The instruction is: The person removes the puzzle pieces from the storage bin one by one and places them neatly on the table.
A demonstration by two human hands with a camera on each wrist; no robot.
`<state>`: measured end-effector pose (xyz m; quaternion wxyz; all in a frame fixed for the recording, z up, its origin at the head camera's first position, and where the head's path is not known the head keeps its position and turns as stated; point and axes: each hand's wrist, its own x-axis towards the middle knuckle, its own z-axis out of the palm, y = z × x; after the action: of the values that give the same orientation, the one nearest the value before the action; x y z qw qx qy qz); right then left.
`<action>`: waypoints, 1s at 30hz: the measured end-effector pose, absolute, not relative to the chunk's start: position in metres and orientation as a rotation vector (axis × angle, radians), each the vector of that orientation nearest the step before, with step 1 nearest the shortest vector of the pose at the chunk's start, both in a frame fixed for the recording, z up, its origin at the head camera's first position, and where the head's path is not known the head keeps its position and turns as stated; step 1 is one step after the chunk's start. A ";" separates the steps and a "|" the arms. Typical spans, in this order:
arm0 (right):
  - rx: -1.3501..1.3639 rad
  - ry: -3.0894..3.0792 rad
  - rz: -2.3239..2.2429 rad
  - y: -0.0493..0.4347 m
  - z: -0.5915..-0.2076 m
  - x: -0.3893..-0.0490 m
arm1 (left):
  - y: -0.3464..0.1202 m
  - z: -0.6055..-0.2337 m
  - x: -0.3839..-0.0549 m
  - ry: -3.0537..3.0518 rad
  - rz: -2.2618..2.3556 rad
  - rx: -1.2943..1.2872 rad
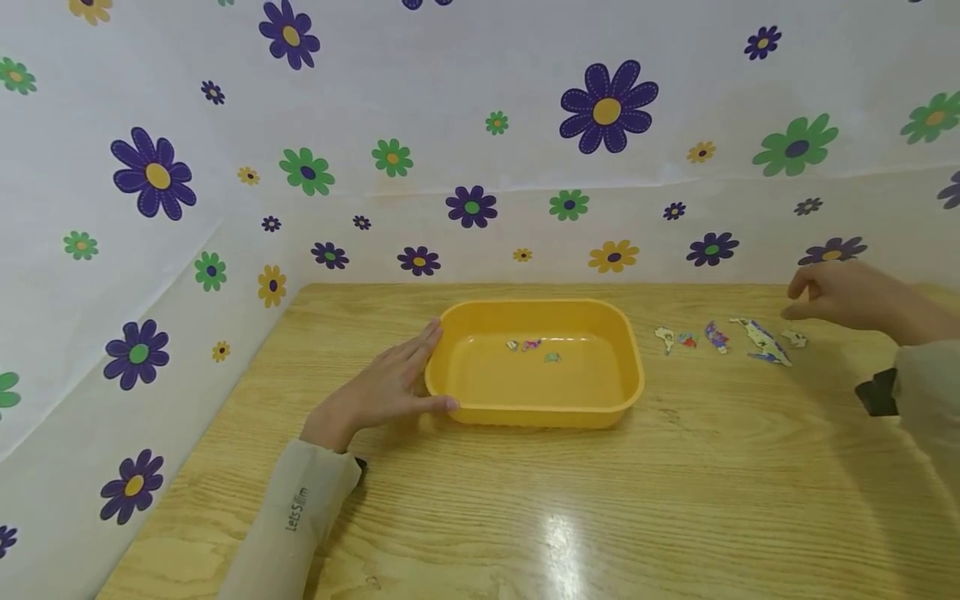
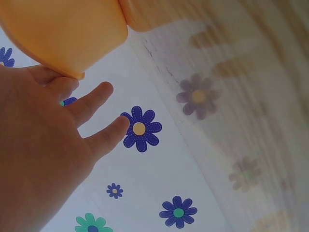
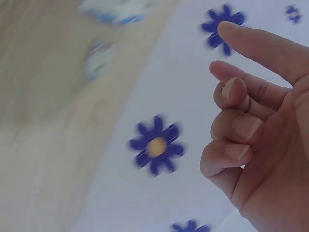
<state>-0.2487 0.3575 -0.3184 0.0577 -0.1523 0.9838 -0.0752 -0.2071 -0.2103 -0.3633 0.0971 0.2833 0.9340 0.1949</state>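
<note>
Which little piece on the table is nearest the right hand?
The small pale piece at the row's right end; the other pieces lie farther from the right hand.

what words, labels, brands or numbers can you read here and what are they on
"Lets S…": dark lettering on the left sleeve; the letters after the S are too blurred to be sure of, perhaps "Slim".
The small coloured pieces: too small or blurred to tell if any carry text.
The yellow tray: no text visible.
</note>
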 end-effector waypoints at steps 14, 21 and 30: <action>-0.741 3.026 -0.447 0.265 -0.280 -0.264 | -0.210 -0.366 -0.207 2.765 0.577 0.849; -0.814 3.017 -0.524 0.232 -0.263 -0.269 | -0.209 -0.364 -0.207 2.756 0.599 0.847; -0.942 2.953 -0.629 0.195 -0.259 -0.273 | -0.211 -0.366 -0.209 2.761 0.588 0.842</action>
<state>-0.2729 0.1947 -0.2594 -0.0107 -0.2978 0.9337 -0.1987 -0.2086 -0.2108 -0.3655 0.0977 0.2846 0.9328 0.1985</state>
